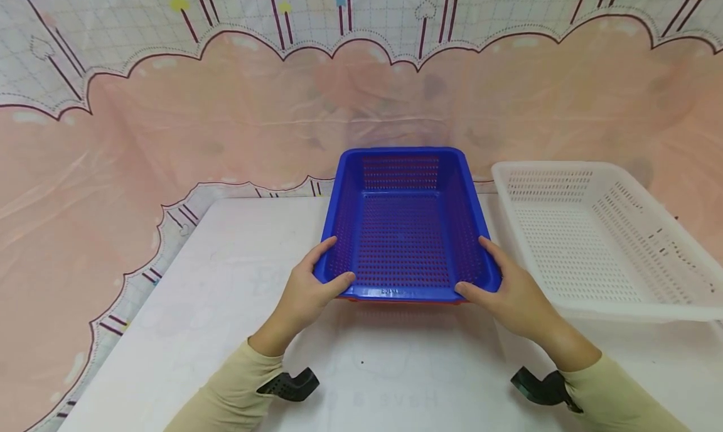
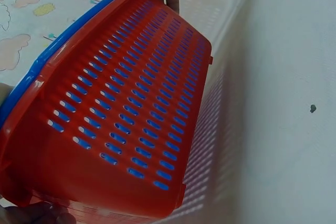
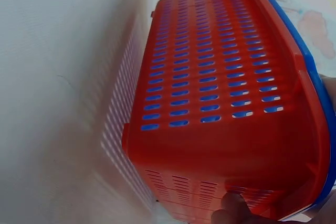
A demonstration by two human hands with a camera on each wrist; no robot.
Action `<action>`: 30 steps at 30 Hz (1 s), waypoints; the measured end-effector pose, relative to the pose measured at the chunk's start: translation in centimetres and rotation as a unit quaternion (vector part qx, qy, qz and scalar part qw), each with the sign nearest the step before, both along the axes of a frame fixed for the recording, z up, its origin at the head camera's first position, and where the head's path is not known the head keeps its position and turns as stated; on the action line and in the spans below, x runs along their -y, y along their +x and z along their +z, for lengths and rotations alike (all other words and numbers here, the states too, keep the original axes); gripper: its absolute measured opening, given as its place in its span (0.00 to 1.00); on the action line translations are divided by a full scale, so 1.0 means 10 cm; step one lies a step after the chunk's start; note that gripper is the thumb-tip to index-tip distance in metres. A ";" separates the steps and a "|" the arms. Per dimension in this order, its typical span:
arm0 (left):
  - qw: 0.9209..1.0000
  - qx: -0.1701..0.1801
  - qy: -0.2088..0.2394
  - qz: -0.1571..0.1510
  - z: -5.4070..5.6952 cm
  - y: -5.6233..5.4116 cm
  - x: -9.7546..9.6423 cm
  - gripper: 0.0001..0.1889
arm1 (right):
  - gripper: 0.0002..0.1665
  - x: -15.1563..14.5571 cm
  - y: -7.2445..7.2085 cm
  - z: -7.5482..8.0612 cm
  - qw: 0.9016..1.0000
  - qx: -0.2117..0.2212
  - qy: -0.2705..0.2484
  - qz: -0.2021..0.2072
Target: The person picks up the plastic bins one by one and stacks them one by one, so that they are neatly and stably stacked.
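A blue slotted plastic basket (image 1: 407, 292) is nested in a red basket (image 2: 68, 161) of like shape. From the head view, only a thin strip of red shows under the blue front rim; both wrist views show the red outer wall with blue behind its slots. My left hand (image 1: 302, 294) grips the near left corner, thumb over the blue rim. At the near right corner my right hand (image 1: 516, 297) holds the same stack, thumb on the rim. In the right wrist view, fingertips (image 3: 231, 203) press the red side wall. Nothing lies inside the blue basket.
A wider white slotted basket (image 1: 627, 309) stands on the right, close beside my right hand. The white tabletop (image 1: 186, 313) runs under everything. Behind it hangs a pink patterned cloth (image 1: 271, 124). Black wrist mounts (image 1: 294, 385) stick out from both sleeves.
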State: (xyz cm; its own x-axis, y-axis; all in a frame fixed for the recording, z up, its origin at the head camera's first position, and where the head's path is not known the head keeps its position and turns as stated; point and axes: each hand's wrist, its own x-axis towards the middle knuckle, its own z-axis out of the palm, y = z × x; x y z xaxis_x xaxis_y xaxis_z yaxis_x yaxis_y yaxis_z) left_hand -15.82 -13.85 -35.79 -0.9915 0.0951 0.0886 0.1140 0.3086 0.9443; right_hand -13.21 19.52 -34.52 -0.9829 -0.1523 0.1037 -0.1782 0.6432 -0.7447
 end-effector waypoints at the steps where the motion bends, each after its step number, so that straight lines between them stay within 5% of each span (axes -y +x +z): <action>1: 1.000 0.001 -0.001 0.000 -0.01 0.00 0.00 0.39 | 0.57 0.00 0.00 -0.01 1.000 -0.002 0.001 -0.002; 21: 0.998 0.025 -0.054 -0.012 -0.07 -0.03 -0.03 0.40 | 0.55 -0.04 -0.03 -0.10 1.000 0.003 0.006 0.002; 30: 0.987 -0.090 -0.134 0.015 0.06 0.01 -0.05 0.39 | 0.47 -0.10 0.06 0.03 0.998 -0.061 -0.005 0.012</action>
